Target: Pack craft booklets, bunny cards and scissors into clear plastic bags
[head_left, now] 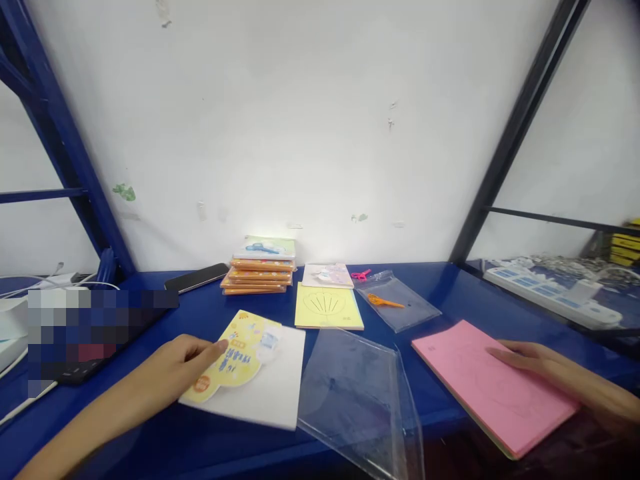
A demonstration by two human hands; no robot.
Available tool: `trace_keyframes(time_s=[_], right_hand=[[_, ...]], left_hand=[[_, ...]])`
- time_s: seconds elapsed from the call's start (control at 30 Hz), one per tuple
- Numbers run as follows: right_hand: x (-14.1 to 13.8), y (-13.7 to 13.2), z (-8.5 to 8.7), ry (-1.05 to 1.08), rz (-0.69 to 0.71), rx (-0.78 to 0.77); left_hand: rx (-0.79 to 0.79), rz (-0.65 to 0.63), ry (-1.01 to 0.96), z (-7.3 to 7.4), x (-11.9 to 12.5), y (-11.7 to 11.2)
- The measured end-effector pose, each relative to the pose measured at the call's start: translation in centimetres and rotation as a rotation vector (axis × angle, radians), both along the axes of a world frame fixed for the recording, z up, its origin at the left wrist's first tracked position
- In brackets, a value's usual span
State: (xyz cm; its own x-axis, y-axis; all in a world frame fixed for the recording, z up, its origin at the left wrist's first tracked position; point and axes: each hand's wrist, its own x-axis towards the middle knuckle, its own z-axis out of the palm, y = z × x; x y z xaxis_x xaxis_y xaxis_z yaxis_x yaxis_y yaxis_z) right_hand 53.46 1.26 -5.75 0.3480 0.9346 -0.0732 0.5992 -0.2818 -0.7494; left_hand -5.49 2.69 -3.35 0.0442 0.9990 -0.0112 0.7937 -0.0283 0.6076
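My left hand (pixel 193 363) pinches a yellow-and-white printed booklet (pixel 273 387) at its left side, thumb on top. On the right, my right hand (pixel 525 360) grips a stack of pink paper sheets (pixel 480 380) by the right edge, with faint line drawings on the top sheet. Between the two lies a clear plastic sleeve (pixel 350 387), flat near the front edge of the blue table (pixel 240 453). Beyond it sits a yellow sheet pad (pixel 327 307) with a shell-like line drawing. Orange scissors (pixel 385 302) rest on another clear plastic sleeve (pixel 415 307).
At the back stands a pile of packaged paper sets (pixel 260 273), blue scissors showing on top. Beside it are a pale card (pixel 330 275) and small pink scissors (pixel 361 275). A phone (pixel 197 278) lies back left. A power strip (pixel 550 293) is at right, with cables at left.
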Motion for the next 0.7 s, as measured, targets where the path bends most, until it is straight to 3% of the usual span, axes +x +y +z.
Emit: trace_keyframes(time_s=[0.13,0.27,0.4,0.53,0.6,0.7], right_hand=[[-1.8,2.5,0.2,0.05,0.125,-0.072],[-3.3,4.6,0.4,-0.264,0.116,0.047],[-5.0,4.9,2.6,-0.529,-0.021,0.165],[-7.5,3.9,6.3,-0.486,-0.031,0.301],[-8.6,3.6,7.2,-0.449,-0.062,0.346],[-9.9,3.4,7.2,-0.384,-0.156,0.385]], left_hand=[[0.004,0.106,0.327,0.5,2.8,0.7],[0.02,0.219,0.51,1.2,3.2,0.3],[0.018,0.227,0.499,2.7,2.1,0.4],[0.119,0.242,0.386,4.2,1.6,0.5],[0.172,0.25,0.335,4.0,1.5,0.3],[0.214,0.27,0.335,2.8,1.3,-0.2]])
